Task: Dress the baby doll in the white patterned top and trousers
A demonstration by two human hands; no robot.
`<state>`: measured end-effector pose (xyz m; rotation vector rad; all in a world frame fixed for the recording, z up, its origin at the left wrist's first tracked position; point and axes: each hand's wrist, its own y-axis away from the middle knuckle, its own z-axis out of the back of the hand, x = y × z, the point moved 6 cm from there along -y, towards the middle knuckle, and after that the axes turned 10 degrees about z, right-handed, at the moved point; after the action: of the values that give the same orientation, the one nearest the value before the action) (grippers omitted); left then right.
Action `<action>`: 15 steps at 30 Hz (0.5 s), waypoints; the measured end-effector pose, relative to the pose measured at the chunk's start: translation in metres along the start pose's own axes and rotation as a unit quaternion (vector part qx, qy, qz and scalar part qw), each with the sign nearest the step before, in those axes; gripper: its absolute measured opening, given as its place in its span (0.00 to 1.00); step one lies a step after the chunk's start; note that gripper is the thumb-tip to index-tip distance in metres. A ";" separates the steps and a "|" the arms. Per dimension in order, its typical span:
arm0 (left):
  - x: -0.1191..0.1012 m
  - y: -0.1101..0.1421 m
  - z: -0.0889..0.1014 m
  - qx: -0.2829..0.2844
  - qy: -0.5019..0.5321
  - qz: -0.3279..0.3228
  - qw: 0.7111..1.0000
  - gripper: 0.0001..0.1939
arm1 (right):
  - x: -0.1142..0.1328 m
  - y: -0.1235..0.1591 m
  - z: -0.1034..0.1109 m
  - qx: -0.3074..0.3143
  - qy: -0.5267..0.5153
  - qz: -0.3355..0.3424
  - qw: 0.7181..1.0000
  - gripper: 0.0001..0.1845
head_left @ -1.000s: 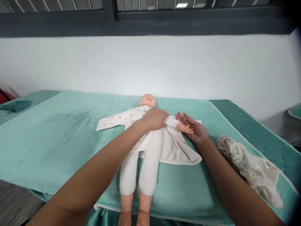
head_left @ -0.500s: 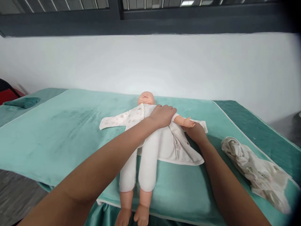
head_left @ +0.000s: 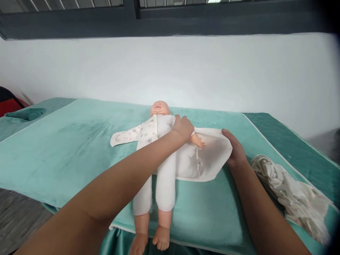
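Observation:
A baby doll (head_left: 160, 108) in white trousers lies on its back, feet towards me. Its printed white jacket (head_left: 212, 152) hangs open, with one sleeve stretched out to the left and the other front spread to the right. My left hand (head_left: 183, 128) lies curled over the doll's shoulder and upper arm on the right side; its fingertips are partly hidden. Just beyond it the doll's bare hand rests over the jacket's inside. My right hand (head_left: 235, 148) pinches the outer edge of the spread jacket front, lifting it a little.
A teal padded sheet (head_left: 79, 148) covers the table, which stands against a white wall. Crumpled printed baby clothing (head_left: 292, 194) lies at the right, beside my right forearm. A red and black object (head_left: 9, 102) shows at the far left edge.
My right hand has moved right and drawn the jacket front outward, so it now lies spread wider. The doll's forearm has dropped lower. My left hand stays on the shoulder.

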<state>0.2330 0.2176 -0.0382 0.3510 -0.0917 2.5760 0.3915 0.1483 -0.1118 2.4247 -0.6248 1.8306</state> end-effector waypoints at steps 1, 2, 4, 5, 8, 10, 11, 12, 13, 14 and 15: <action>0.000 -0.004 -0.002 0.003 -0.007 0.019 1.000 0.10 | 0.000 0.001 0.001 -0.004 -0.021 -0.009 1.000 0.18; -0.001 -0.008 -0.003 0.001 -0.013 0.037 0.999 0.12 | 0.000 0.002 0.001 -0.011 -0.045 -0.018 0.999 0.17; -0.002 -0.015 -0.006 -0.009 -0.022 0.071 0.997 0.15 | 0.002 0.005 -0.001 -0.012 -0.081 -0.017 0.996 0.15; -0.003 -0.017 -0.008 -0.015 -0.017 0.084 0.996 0.17 | 0.004 0.007 -0.003 -0.003 -0.093 -0.008 0.996 0.14; -0.007 -0.019 -0.013 -0.034 0.028 0.097 0.994 0.19 | 0.010 0.013 -0.012 0.041 -0.127 0.017 0.991 0.13; -0.010 -0.017 -0.017 -0.047 0.056 0.085 0.994 0.21 | 0.012 0.015 -0.016 0.074 -0.135 0.027 0.988 0.12; -0.011 -0.016 -0.018 -0.053 0.070 0.070 0.994 0.21 | 0.012 0.016 -0.017 0.090 -0.134 0.027 0.986 0.13; -0.013 -0.015 -0.018 -0.058 0.091 0.047 0.993 0.22 | 0.012 0.017 -0.019 0.108 -0.129 0.024 0.985 0.17; -0.014 -0.014 -0.017 -0.060 0.127 0.020 0.990 0.21 | 0.012 0.018 -0.021 0.129 -0.123 0.020 0.984 0.21; -0.015 -0.013 -0.016 -0.057 0.176 -0.009 0.983 0.19 | 0.011 0.020 -0.024 0.151 -0.117 0.013 0.982 0.25; -0.013 -0.012 -0.014 -0.052 0.237 -0.035 0.970 0.15 | 0.011 0.022 -0.027 0.177 -0.110 0.004 0.978 0.28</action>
<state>0.2471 0.2230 -0.0550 -0.2978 -0.0407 2.5006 0.3622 0.1324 -0.0982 2.8837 -0.3392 1.8247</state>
